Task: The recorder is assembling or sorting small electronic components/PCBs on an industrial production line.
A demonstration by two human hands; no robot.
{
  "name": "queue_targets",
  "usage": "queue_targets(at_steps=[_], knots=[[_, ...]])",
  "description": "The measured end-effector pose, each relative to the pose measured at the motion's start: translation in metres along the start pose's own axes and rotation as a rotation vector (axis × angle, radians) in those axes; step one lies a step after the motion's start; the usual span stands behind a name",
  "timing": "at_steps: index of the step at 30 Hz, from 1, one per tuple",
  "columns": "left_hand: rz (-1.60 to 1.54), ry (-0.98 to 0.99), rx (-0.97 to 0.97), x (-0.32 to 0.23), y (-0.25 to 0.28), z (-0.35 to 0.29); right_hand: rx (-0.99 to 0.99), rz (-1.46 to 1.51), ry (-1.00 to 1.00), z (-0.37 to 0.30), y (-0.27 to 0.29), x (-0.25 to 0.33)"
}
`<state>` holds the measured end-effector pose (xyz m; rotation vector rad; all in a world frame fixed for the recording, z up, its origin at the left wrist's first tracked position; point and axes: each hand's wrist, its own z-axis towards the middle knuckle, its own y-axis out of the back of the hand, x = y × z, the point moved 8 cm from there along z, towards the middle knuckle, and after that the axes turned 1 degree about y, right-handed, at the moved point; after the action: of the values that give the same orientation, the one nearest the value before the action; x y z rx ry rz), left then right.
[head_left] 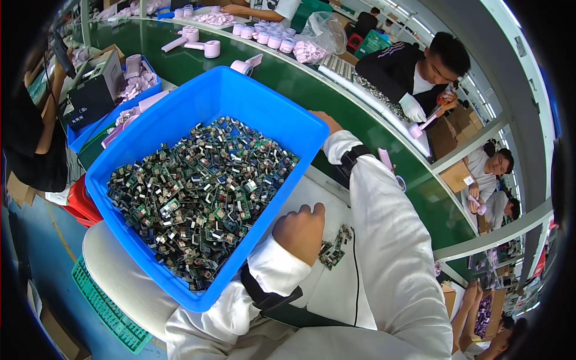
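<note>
A large blue plastic bin (264, 102) stands tilted before me, heaped with small circuit boards (201, 192) bearing metal connectors. My right hand (327, 127) grips the bin's far right corner; its fingertips are partly hidden by the rim. Close to the outside of the bin's right wall is my left hand (299, 233), with its fingers curled closed. What those fingers hold, if anything, is hidden. A few loose circuit boards (335, 249) lie on the white surface (318, 285) to the right of my left hand.
Beyond the bin runs a green work belt (384, 174) with pink handheld fans (211, 49) and round pink parts (274, 41). Co-workers sit along its far side. A black box (96, 90) stands at left, a red stool (83, 201) below it, and a green crate (108, 306) on the floor.
</note>
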<state>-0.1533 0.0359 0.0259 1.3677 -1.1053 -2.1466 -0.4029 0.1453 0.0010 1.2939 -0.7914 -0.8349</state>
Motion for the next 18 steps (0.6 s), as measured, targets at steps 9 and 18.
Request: queue_targets(at_steps=[9, 18], knots=[[-0.215, 0.059, 0.046, -0.002, 0.009, 0.002, 0.399, 1.15, -0.604, -0.118, 0.0, -0.041], [-0.458, -0.109, 0.046, -0.01, 0.015, 0.008, 0.313, 1.284, -0.94, -0.324, 0.049, 0.002]])
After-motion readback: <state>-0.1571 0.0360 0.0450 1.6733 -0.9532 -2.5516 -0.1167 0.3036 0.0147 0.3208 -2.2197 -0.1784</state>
